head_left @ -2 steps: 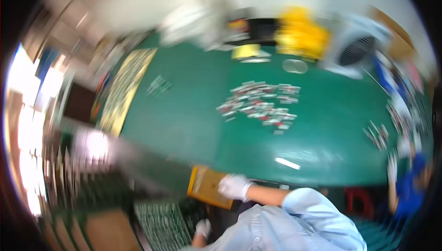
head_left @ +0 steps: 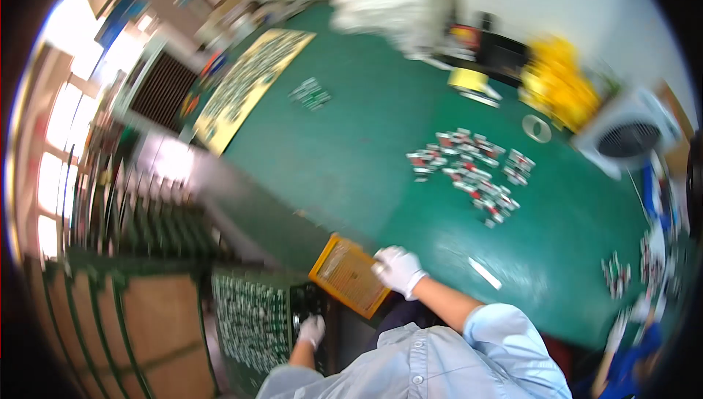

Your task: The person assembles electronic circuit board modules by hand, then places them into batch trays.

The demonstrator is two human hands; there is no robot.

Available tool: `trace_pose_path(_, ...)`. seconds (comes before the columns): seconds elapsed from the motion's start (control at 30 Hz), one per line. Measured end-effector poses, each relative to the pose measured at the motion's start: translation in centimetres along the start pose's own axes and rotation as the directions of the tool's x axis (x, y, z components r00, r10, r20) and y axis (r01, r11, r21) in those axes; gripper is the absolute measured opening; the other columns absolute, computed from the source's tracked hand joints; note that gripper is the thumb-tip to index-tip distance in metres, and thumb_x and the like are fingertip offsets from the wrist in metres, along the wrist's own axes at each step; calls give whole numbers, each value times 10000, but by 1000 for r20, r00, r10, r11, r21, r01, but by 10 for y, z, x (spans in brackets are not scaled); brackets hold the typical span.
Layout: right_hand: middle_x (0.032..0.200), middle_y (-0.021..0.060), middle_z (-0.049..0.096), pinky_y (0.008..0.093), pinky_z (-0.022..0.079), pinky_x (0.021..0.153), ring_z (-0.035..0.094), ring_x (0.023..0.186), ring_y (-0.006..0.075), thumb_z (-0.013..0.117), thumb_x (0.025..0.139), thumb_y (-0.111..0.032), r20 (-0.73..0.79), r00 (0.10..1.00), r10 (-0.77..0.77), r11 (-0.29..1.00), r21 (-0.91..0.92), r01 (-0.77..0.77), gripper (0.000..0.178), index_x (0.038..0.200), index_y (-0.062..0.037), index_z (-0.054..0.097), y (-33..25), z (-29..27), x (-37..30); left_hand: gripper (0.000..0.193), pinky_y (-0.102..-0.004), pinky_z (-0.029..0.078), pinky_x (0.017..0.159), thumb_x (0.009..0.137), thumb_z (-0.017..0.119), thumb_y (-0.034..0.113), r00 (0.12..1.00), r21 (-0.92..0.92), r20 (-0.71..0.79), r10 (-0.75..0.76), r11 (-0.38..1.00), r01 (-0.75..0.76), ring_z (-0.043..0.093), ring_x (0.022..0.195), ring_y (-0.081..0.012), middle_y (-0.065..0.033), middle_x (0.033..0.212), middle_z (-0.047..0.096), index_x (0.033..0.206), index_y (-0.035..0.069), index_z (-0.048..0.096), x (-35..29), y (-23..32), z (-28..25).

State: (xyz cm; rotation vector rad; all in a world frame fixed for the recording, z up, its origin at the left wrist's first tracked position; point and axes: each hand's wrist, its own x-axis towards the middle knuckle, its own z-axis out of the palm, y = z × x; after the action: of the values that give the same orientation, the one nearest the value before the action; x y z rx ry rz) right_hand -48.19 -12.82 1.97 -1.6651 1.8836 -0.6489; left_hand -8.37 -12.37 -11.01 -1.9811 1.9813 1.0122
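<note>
My gloved right hand (head_left: 399,271) is closed at the right edge of a shallow yellow-framed tray (head_left: 351,274) with a brownish face, tilted at the near edge of the green table (head_left: 329,157). Lower and to the left, my gloved left hand (head_left: 311,331) is beside a board (head_left: 253,318) covered with rows of small green-and-white circuit pieces. Its fingers are too small and blurred to show whether they grip anything. On the table, a loose cluster of small red, white and dark parts (head_left: 469,172) lies ahead of my right hand.
Green-edged brown panels (head_left: 161,318) stand at lower left, below a slatted rack (head_left: 154,216). A yellow sheet of parts (head_left: 256,80) lies far left. A fan (head_left: 630,135), yellow bags (head_left: 560,80) and a white strip (head_left: 485,273) are rightward. A blue-clothed person (head_left: 630,362) works at right.
The view has turned, so the table and its things sit differently in the picture. My left hand shows more fully, beside the board of circuit pieces. My right hand stays at the tray.
</note>
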Motion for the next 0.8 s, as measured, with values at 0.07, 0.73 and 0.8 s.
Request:
trace_pose_path(0.07,1070,150,563,429,446,814,539,968,323,532,792,-311,-91,992,-85,996,-29,83,367,1067,-68,542,1,17,41,438,-449,427,853,883,400,390,982,-73,-94,-165,985,158,540,962,-405,-259,975,582,949,9,605,-9,42,-70)
trace_pose_path(0.73,1296,192,383,474,229,1040,301,1262,353,596,724,-379,-76,997,25,905,-421,-55,722,1286,3,355,51,36,172,1011,-421,163,1075,678,581,631,650,550,-498,574,788,-275,184,1329,-321,-177,1408,254,1385,33,178,392,381,-348)
trace_pose_path(0.8,1267,156,419,458,254,1028,339,1242,325,638,699,-387,-77,997,25,912,-406,-54,709,1261,-29,395,41,36,175,1036,-410,166,1078,648,630,598,741,568,-392,545,777,-271,182,1332,-315,-169,1413,248,1390,42,168,422,400,-352)
